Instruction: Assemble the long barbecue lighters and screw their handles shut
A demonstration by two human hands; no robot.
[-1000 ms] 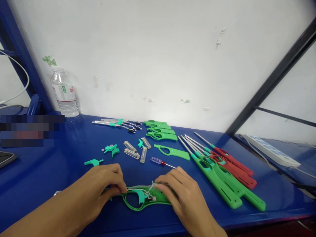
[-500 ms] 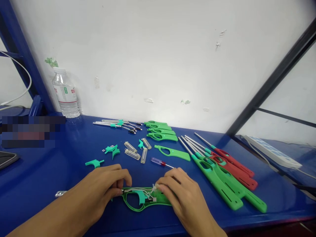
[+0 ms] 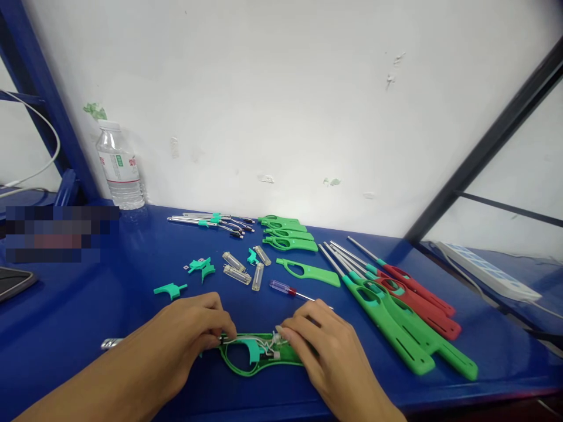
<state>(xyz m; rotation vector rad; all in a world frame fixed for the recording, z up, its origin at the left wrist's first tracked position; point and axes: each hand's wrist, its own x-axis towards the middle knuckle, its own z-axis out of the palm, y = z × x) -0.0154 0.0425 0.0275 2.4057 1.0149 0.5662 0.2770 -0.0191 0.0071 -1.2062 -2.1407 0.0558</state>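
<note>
An opened green lighter housing half (image 3: 240,368) lies at the table's front, hollow side up. Inside it sit a teal trigger (image 3: 254,350), thin pale wires and a small igniter part (image 3: 275,354). My left hand (image 3: 200,325) pinches the wires and the housing's narrow neck end. The metal tube (image 3: 111,343) sticks out to the left beyond my wrist. Over the housing's wide end, my right hand (image 3: 323,346) has its thumb and fingers closed on a clear fuel tank (image 3: 277,337). Only the tank's tip shows; the rest is under the fingers.
Beyond my hands lie loose clear tanks (image 3: 237,274), teal triggers (image 3: 170,289) and a screwdriver (image 3: 284,287). Further back are metal tubes with wires (image 3: 206,221) and green housing halves (image 3: 290,243). Whole green and red lighters (image 3: 387,319) lie right. A bottle (image 3: 121,170) stands back left.
The clear tank's tip sits slightly lower, closer into the housing, under my right fingers. My left hand keeps its hold at the neck. The whole view has shifted slightly.
</note>
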